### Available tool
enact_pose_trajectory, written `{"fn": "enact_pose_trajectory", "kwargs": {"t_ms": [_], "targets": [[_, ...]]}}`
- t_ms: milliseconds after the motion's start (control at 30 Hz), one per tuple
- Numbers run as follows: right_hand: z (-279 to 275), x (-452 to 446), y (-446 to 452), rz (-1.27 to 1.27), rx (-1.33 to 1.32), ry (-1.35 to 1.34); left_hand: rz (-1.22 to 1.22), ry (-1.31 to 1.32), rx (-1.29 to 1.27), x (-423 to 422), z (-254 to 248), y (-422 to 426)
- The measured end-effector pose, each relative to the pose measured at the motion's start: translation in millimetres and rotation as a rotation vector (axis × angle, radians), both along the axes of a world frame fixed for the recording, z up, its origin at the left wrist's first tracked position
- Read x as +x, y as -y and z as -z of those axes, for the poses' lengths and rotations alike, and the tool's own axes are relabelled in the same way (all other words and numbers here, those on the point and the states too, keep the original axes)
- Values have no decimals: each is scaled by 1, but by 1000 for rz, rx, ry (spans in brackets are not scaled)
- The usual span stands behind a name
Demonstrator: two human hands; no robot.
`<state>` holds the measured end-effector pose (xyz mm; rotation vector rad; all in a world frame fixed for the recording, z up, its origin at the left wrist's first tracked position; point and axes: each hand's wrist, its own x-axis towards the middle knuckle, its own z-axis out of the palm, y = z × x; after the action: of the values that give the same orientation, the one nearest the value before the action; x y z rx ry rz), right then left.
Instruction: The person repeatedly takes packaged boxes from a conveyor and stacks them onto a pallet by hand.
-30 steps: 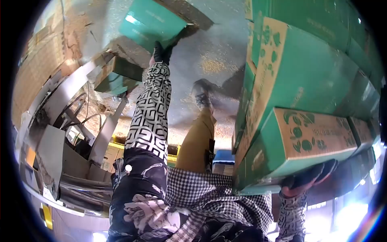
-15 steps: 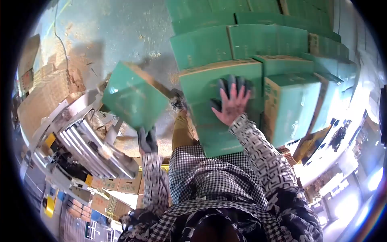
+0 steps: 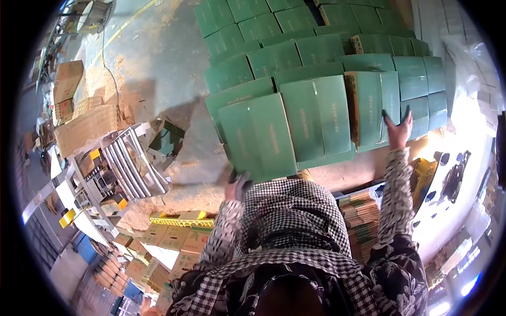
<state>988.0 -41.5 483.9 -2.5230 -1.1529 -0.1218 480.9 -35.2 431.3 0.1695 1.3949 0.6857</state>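
Note:
My left hand (image 3: 239, 185), in a dark glove, is at the lower left corner of a green carton (image 3: 258, 138) at the near left end of the stack. Its fingers are partly hidden by the carton's edge, so their grip is unclear. My right hand (image 3: 399, 128) has its fingers spread against the right side of another green carton (image 3: 371, 108). Between these two stands a further green carton (image 3: 316, 118), its top facing me.
Rows of green cartons (image 3: 279, 55) extend away ahead. At the left are a roller conveyor (image 3: 132, 163) and a flattened brown cardboard (image 3: 87, 129). Brown cartons (image 3: 171, 237) and a yellow crate (image 3: 182, 221) lie lower left. Folded cardboard (image 3: 360, 216) is stacked near my right forearm.
The carton carried in my left hand has moved right onto the near left end of the stack. My right hand has moved right, off a carton's top, to another carton's side.

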Motion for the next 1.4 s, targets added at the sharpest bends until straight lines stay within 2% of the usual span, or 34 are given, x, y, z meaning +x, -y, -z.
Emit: {"fn": "enact_pose_trajectory", "kwargs": {"t_ms": [33, 67, 100, 133, 167, 233, 267, 300, 367, 400, 433, 467, 500, 533, 567, 600, 633, 667, 733, 767, 800, 833, 900, 933, 967, 1000, 1033, 1133, 1167, 1233, 1267, 1300, 1367, 1400], "targets": [[27, 50, 17, 110, -116, 3, 22, 10, -42, 10, 13, 1], [83, 109, 40, 22, -22, -535, 71, 6, -64, 10, 19, -2], [138, 168, 64, 73, 50, -1048, 121, 7, -86, 7, 22, -5], [147, 170, 64, -11, 178, -1156, 175, 9, -108, 3, 28, -10], [132, 169, 54, 63, 159, -1359, 309, -40, -57, -8, 43, -12], [123, 155, 54, -2, 171, -1323, 587, -123, 33, -44, 93, -10], [114, 142, 49, -115, 193, -1244, 679, -211, 6, -53, 121, -13], [103, 129, 40, -186, 128, -1089, 657, -216, 139, -48, 128, -19], [81, 106, 32, -159, 37, -1017, 619, -231, 385, -46, 129, -17], [80, 102, 31, -162, 32, -1023, 834, -464, 351, -56, 129, -26], [82, 102, 31, -165, 29, -1026, 865, -542, 375, -55, 119, -34], [95, 109, 33, 4, 11, -1119, 895, -622, 397, -53, 109, -42], [86, 101, 28, 128, 25, -1238, 707, -354, 356, -59, 119, -46], [100, 110, 30, 117, 14, -1368, 543, -225, 278, -55, 111, -51], [111, 122, 35, 106, 9, -1495, 475, -228, 165, -50, 103, -63], [79, 96, 22, 85, 40, -1515, 523, -237, 240, -54, 107, -67], [85, 97, 24, 73, 92, -1545, 571, -238, 308, -59, 110, -63], [89, 96, 26, 75, 113, -1513, 542, -238, 315, -58, 99, -64], [52, 71, 13, 76, 110, -1377, 410, -179, 269, -53, 74, -69], [64, 84, 22, 65, 94, -1400, 573, -314, 224, -31, 31, -75], [61, 90, 28, 43, 208, -1501, 518, -197, 277, -43, 37, -63], [54, 102, 33, -5, 188, -1448, 461, -90, 325, -51, 40, -53], [28, 141, 47, -25, 175, -1443, 578, -390, 300, 12, -16, -42], [-6, 106, 36, 1, 225, -1450, 663, -488, 293, -13, -26, -46], [-10, 145, 44, -49, 219, -1367, 652, -394, 322, -5, -13, -33], [-16, 189, 53, 23, 230, -1421, 527, -339, 305, 38, -14, -18], [-25, 234, 66, 111, 244, -1481, 574, -413, 345, 71, -2, -2], [-43, 378, 101, 214, 189, -1366, 815, -654, 558, 174, 49, 32], [-43, 415, 117, 298, 183, -1329, 830, -616, 614, 206, 65, 44], [-21, 504, 145, 524, 131, -1454, 691, -361, 336, 314, 6, 30], [-18, 531, 148, 531, 103, -1436, 616, -245, 194, 363, -15, 25], [-30, 536, 137, 496, 107, -1499, 463, -71, 180, 394, -15, 29], [20, 576, 136, 313, 38, -1689, 479, -79, 215, 429, 10, 30], [64, 585, 141, 327, 49, -1662, 680, -265, 312, 408, 49, 30]]}}
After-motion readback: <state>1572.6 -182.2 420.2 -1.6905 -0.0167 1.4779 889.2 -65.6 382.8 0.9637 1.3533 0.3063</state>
